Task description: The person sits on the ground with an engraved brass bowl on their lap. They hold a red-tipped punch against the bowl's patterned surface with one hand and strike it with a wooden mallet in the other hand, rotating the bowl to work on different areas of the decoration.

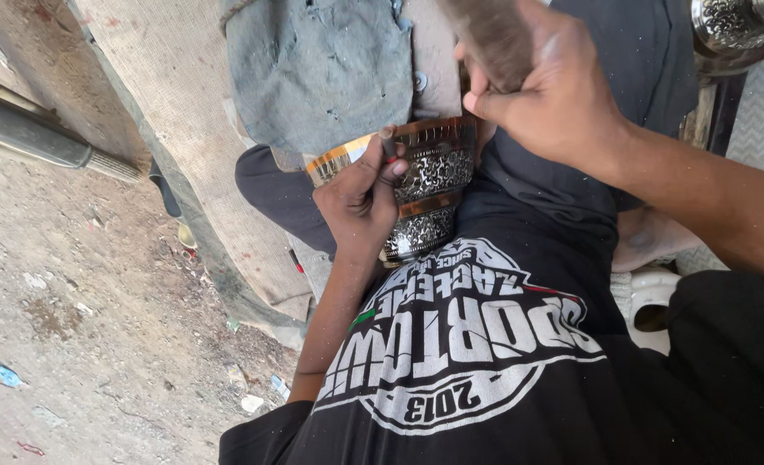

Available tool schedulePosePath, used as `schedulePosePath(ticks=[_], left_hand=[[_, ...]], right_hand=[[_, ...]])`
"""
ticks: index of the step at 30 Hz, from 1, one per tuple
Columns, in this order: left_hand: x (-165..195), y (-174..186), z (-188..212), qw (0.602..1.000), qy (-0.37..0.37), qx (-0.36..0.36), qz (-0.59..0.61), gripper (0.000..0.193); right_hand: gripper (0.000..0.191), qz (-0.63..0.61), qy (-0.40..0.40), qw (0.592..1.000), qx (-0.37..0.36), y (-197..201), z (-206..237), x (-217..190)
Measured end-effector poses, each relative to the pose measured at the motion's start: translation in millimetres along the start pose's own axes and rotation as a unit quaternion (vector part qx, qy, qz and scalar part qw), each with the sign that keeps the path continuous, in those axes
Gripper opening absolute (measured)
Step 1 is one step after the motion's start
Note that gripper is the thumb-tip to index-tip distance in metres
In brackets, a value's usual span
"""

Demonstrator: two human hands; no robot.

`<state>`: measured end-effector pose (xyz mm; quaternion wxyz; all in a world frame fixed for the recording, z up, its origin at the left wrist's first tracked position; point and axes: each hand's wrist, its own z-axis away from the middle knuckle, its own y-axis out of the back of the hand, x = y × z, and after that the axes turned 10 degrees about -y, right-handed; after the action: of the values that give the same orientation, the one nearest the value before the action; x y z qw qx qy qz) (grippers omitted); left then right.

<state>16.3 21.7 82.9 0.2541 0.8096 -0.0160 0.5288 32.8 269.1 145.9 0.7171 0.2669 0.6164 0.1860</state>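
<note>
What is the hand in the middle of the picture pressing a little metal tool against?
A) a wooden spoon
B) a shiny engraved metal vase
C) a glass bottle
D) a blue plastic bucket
B: the left hand holds a thin dark metal punch against the shiny copper-and-silver engraved metal vase, while the right hand grips a brown wooden mallet above it.

Left hand (360, 194) pins thin punch (387, 143) against engraved metal vase (429, 185) resting on lap. Right hand (545, 90) grips wooden mallet (495, 34) above. Grey cloth (321, 69) beside vase.
</note>
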Motion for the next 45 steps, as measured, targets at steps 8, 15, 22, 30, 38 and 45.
schedulePosePath(ticks=[8, 15, 22, 30, 38, 45], left_hand=[[-2, 2, -1, 1.000, 0.011, -0.018, -0.015, 0.040], [-16, 2, 5, 0.999, -0.009, -0.034, -0.026, 0.040], [-51, 43, 13, 0.942, 0.126, 0.110, 0.291, 0.044], [-55, 37, -16, 0.937, 0.109, 0.010, 0.333, 0.036], [-44, 17, -88, 0.914, -0.140, -0.360, 0.122, 0.051], [-38, 17, -101, 0.869, -0.188, -0.440, 0.125, 0.031]], right_hand=[[0.028, 0.097, 0.042, 0.994, 0.013, -8, 9, 11], [0.037, 0.057, -0.054, 0.997, 0.016, -8, 23, 11], [0.031, 0.048, -0.096, 0.992, 0.068, -32, 57, 53], [0.043, -0.417, -0.269, 0.863, 0.096, -96, 104, 106], [0.061, -0.263, -0.195, 0.928, 0.176, -91, 120, 90], [0.059, 0.142, -0.193, 0.964, 0.114, -75, 139, 75]])
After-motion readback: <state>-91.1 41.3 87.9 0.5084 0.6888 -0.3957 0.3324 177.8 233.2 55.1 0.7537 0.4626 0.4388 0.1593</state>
